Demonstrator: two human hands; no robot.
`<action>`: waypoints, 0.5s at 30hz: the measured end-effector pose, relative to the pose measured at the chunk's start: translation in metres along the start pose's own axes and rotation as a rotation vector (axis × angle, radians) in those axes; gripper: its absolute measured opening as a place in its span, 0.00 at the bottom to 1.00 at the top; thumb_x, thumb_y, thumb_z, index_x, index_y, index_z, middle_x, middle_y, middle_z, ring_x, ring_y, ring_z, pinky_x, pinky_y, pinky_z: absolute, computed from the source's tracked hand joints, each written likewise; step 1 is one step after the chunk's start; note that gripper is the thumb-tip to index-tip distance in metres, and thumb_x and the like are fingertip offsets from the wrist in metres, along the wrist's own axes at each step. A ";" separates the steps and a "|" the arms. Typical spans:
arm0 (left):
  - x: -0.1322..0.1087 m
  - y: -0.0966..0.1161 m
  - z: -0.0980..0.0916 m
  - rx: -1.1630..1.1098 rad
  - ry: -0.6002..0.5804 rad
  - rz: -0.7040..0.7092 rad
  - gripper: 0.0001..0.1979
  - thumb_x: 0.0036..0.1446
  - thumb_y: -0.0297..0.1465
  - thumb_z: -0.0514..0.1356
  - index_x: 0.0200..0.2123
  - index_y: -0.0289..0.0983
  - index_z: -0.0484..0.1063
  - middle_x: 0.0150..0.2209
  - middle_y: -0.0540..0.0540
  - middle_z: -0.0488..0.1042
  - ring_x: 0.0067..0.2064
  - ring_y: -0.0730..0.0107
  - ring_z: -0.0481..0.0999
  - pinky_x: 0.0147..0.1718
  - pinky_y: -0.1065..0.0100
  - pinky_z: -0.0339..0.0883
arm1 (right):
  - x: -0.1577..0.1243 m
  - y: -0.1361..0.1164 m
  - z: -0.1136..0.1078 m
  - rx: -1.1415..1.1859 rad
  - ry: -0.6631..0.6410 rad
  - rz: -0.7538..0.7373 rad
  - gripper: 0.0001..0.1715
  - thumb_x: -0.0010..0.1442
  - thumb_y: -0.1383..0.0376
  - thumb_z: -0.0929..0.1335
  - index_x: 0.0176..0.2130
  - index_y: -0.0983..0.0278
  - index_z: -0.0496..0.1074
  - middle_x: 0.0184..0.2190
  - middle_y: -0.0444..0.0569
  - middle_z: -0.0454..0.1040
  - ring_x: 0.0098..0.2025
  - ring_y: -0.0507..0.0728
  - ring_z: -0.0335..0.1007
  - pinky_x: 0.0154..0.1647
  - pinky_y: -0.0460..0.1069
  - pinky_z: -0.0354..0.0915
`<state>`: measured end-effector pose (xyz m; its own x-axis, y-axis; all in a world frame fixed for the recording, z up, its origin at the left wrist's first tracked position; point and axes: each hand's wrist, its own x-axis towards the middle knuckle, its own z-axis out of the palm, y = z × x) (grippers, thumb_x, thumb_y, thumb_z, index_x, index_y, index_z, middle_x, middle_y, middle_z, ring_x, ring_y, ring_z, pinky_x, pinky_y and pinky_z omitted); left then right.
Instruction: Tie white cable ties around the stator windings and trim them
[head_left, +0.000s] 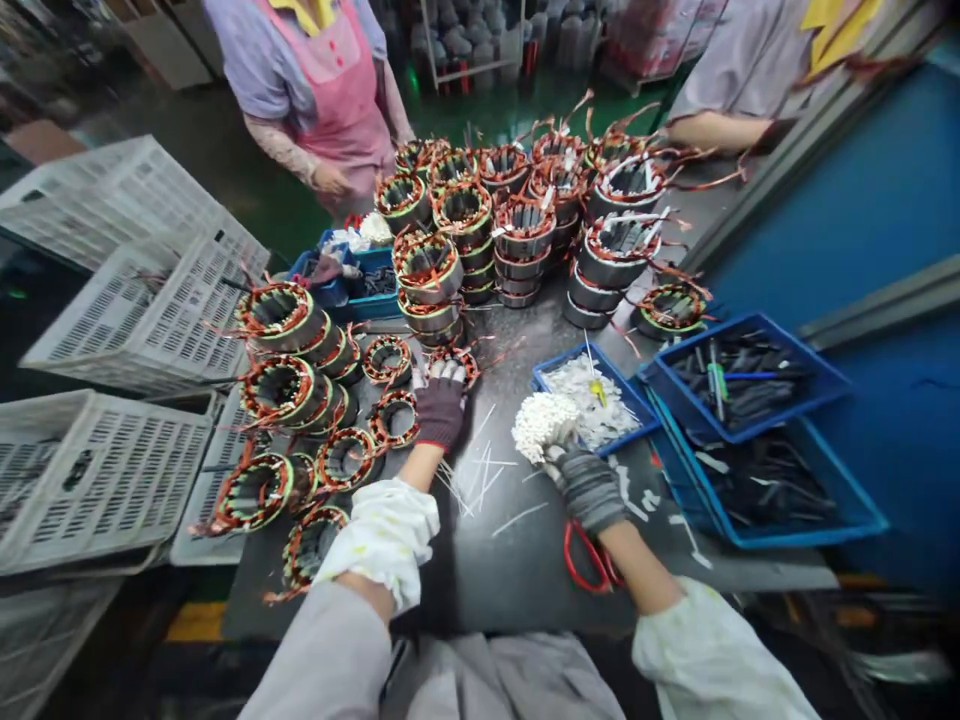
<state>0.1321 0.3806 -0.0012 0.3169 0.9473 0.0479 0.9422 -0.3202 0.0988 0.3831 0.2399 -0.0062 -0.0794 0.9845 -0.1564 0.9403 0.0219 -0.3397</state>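
Note:
My left hand, in a dark glove, reaches forward and rests on a motor stator with copper windings on the dark table; its fingertips curl over the stator's rim. My right hand, in a grey glove, is closed around a bundle of white sleeve tubes held upright just in front of a blue tray of white pieces. Loose white strips lie between my hands. Red-handled scissors lie under my right wrist.
Stacks of stators fill the table's far side, more lie at the left. Blue bins of dark parts stand at the right. White crates sit left. A person in a pink apron and another person's arm are across the table.

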 end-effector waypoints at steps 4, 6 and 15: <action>-0.100 0.008 0.010 -0.205 0.127 -0.065 0.23 0.70 0.37 0.51 0.63 0.37 0.70 0.64 0.38 0.72 0.69 0.57 0.65 0.69 0.50 0.55 | 0.004 0.005 -0.013 -0.019 -0.206 0.022 0.17 0.71 0.62 0.65 0.48 0.66 0.81 0.50 0.61 0.81 0.48 0.63 0.79 0.49 0.53 0.71; -0.152 0.011 0.018 -0.209 0.163 -0.255 0.24 0.71 0.39 0.48 0.62 0.34 0.70 0.62 0.34 0.72 0.67 0.55 0.67 0.67 0.49 0.60 | 0.003 0.009 -0.015 0.002 -0.222 0.004 0.17 0.71 0.63 0.64 0.49 0.66 0.80 0.52 0.60 0.80 0.49 0.63 0.78 0.51 0.53 0.70; -0.126 0.098 0.070 -0.225 0.011 -0.136 0.31 0.67 0.42 0.55 0.67 0.31 0.64 0.68 0.30 0.65 0.73 0.44 0.58 0.71 0.38 0.48 | -0.023 0.023 -0.019 0.151 0.040 -0.113 0.14 0.67 0.65 0.66 0.46 0.66 0.81 0.50 0.58 0.81 0.49 0.62 0.79 0.54 0.55 0.72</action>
<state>0.1923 0.2308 -0.0668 0.1867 0.9820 0.0294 0.9277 -0.1861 0.3235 0.4127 0.2214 0.0070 -0.1657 0.9834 -0.0736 0.8657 0.1092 -0.4886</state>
